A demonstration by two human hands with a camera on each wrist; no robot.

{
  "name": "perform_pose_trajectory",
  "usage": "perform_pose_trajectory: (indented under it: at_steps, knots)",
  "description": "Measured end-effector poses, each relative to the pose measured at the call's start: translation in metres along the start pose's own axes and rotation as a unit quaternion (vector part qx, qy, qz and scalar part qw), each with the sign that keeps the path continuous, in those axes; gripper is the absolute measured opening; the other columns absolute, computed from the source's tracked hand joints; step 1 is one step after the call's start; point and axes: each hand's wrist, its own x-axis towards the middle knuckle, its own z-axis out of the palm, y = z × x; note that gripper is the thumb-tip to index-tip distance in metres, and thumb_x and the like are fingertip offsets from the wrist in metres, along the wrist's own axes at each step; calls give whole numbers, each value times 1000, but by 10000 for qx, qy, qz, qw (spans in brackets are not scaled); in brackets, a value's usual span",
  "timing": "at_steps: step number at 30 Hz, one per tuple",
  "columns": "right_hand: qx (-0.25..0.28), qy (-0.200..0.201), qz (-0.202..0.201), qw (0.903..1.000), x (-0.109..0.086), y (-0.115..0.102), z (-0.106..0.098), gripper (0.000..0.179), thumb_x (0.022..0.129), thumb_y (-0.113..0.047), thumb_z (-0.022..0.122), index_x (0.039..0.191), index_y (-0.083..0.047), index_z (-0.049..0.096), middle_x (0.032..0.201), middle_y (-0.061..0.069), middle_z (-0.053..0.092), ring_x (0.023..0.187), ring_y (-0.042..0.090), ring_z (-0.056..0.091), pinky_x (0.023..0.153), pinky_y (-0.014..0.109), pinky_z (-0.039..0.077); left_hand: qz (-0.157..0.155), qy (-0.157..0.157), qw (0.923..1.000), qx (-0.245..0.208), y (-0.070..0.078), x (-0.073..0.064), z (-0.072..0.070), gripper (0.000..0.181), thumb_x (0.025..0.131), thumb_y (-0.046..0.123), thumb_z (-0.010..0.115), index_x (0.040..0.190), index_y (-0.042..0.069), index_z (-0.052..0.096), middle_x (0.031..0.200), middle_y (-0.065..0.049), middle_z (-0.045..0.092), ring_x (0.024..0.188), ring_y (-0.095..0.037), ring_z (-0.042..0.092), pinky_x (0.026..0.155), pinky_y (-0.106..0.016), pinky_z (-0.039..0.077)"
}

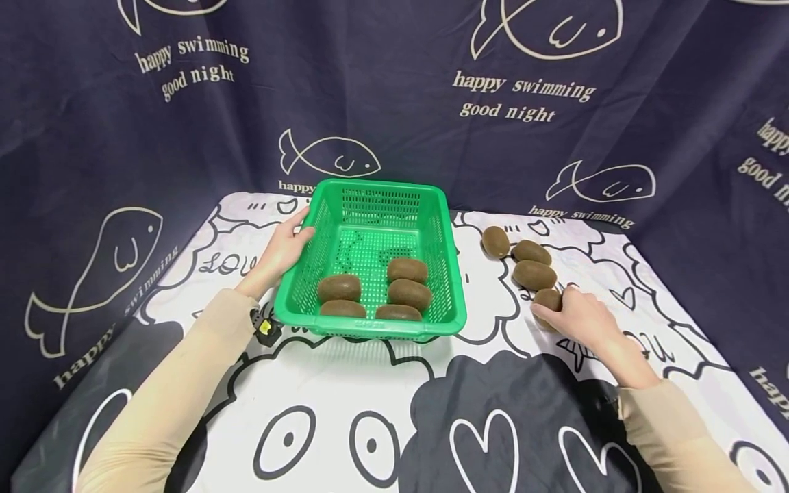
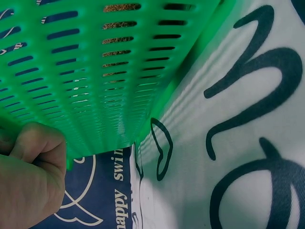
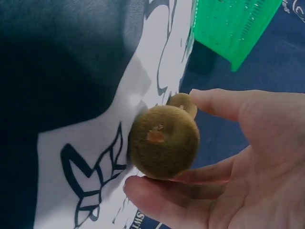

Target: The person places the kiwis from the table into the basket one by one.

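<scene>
Green basket (image 1: 370, 226) on the desk (image 1: 345, 411) held five kiwis (image 1: 407, 270); left hand (image 1: 280, 250) gripped its rim. Left wrist: fingers curled on mesh. Right wrist: right hand (image 3: 238, 157), fingers loosely cupped, closed round a loose kiwi (image 3: 163, 141).

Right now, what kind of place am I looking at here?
Probably a staged indoor tabletop setup, not a kitchen: a dark fish-print curtain closes in the cartoon-print tablecloth, which carries only a green basket and kiwis.
</scene>
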Motion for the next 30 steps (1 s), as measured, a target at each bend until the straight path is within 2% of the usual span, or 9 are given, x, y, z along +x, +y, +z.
perform_pose_trajectory:
  at_steps: [5, 10, 16, 22, 30]
  knots:
    - [125, 86, -24, 9999, 5, 2, 6, 48, 85, -46, 65, 71, -2, 54, 69, 22, 60, 60, 35, 55, 50, 45, 43, -8, 0, 10000, -23, -2, 1, 0, 57, 103, 20, 39, 155, 20, 17, 146, -22, 44, 102, -34, 61, 88, -45, 57]
    - [271, 119, 68, 9995, 8, 4, 9, 46, 85, -41, 65, 78, 3, 55, 74, 27, 59, 63, 37, 56, 51, 45, 44, -5, -13, 10000, -17, -1, 0, 1, 57, 103, 21, 40, 155, 22, 17, 145, -22, 45, 100, -30, 62, 88, -43, 58]
    - [327, 101, 132, 9993, 8, 1, 8, 46, 84, -41, 65, 82, 4, 55, 75, 26, 59, 64, 36, 55, 51, 42, 43, 29, 26, 10000, -14, -2, 0, 1, 57, 103, 21, 40, 156, 20, 18, 143, -23, 46, 104, -37, 61, 84, -41, 59]
    - [350, 219, -35, 9991, 6, -8, 4, 52, 83, -40, 64, 93, 10, 56, 83, 30, 62, 71, 42, 59, 55, 46, 45, 54, 73, 9999, 89, -2, 1, 0, 57, 103, 20, 40, 155, 18, 19, 141, -23, 48, 105, -40, 61, 76, -32, 60]
    - [502, 499, -313, 9970, 5, -24, -1, 44, 84, -36, 62, 94, 7, 56, 82, 26, 64, 73, 41, 60, 59, 48, 46, 18, 60, 9999, 133, -1, -1, 1, 56, 103, 21, 40, 155, 20, 19, 144, -22, 46, 107, -40, 60, 84, -38, 59]
